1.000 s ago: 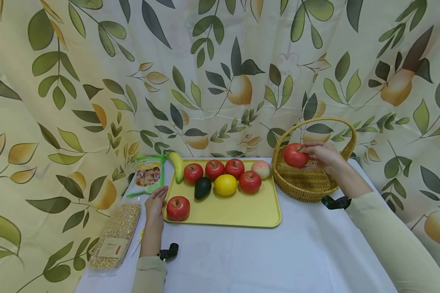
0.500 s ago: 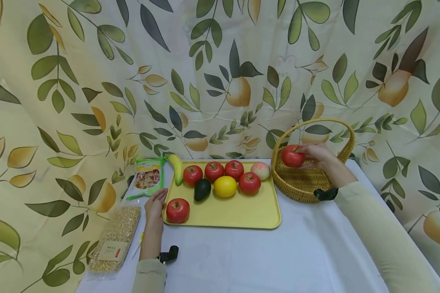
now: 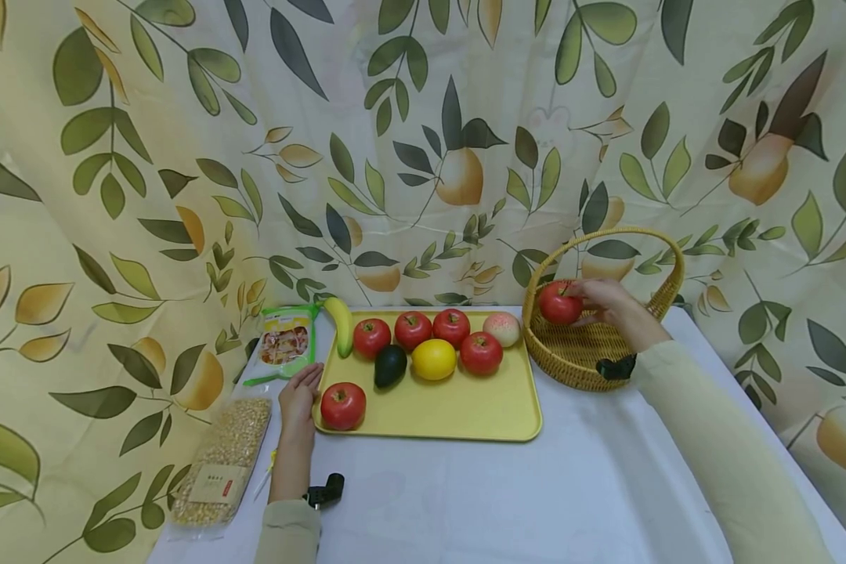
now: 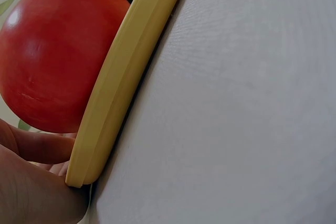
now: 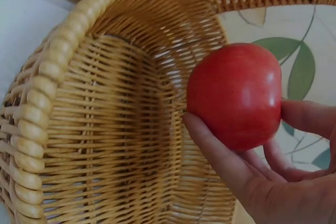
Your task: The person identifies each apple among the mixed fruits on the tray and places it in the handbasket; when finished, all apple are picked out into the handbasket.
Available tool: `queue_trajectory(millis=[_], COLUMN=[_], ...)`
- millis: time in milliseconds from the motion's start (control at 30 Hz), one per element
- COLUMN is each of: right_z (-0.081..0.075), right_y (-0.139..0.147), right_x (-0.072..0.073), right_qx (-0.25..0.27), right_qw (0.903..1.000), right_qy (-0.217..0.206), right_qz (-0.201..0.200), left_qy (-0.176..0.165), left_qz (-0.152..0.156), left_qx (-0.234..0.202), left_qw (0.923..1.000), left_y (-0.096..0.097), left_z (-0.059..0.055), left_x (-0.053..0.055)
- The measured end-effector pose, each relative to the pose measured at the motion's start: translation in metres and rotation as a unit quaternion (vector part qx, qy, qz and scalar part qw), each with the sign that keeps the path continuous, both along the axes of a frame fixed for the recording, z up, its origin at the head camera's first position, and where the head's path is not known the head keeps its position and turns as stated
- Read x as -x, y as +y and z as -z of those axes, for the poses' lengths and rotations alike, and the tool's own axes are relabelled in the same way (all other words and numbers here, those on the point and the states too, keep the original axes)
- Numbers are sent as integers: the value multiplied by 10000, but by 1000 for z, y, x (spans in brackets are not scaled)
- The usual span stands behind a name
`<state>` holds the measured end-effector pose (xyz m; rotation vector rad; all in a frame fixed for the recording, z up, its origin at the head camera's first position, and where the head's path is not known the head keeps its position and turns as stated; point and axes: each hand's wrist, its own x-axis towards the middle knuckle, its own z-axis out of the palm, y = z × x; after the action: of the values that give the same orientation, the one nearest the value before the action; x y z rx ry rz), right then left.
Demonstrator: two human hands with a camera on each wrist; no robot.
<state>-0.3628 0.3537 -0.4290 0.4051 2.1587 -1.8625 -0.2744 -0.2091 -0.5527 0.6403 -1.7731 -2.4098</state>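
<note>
My right hand (image 3: pixel 602 301) holds a red apple (image 3: pixel 560 303) between thumb and fingers, over the wicker basket (image 3: pixel 578 368). In the right wrist view, the apple (image 5: pixel 236 95) is near the far wall of the basket (image 5: pixel 58 66). My left hand (image 3: pixel 298 395) rests at the left edge of the yellow tray (image 3: pixel 437 415), fingers straight along its rim. Close beside it sits another red apple (image 3: pixel 343 406), large in the left wrist view. Along the back of the tray are several more red apples (image 3: pixel 481 353), a peach (image 3: pixel 502 329), a lemon (image 3: pixel 433 359), an avocado (image 3: pixel 390 366) and a banana (image 3: pixel 340 325).
The basket's tall handle (image 3: pixel 606 231) arches over its opening. Left of the tray lie a green-edged food packet (image 3: pixel 282 345) and a clear bag of grain (image 3: pixel 222 462). A patterned curtain (image 3: pixel 423 157) hangs behind the table (image 3: pixel 465 501).
My right hand has moved slightly left and down with the apple, over the basket's left part. My left hand stays at the tray's edge.
</note>
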Motion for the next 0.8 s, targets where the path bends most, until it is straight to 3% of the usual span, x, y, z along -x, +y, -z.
queue_trajectory(millis=[500,800], right_z=[23,27], right_y=[-6,-8], right_x=[10,13], right_qx=[-255,-238], right_qw=[9995,9992], right_qy=[-121,-127], right_qz=[103,298], left_qy=[29,31], left_qz=[38,4], left_qx=[40,28], left_qw=[10000,10000], left_y=[0,1], left_z=[-1,0], left_x=[-1,0])
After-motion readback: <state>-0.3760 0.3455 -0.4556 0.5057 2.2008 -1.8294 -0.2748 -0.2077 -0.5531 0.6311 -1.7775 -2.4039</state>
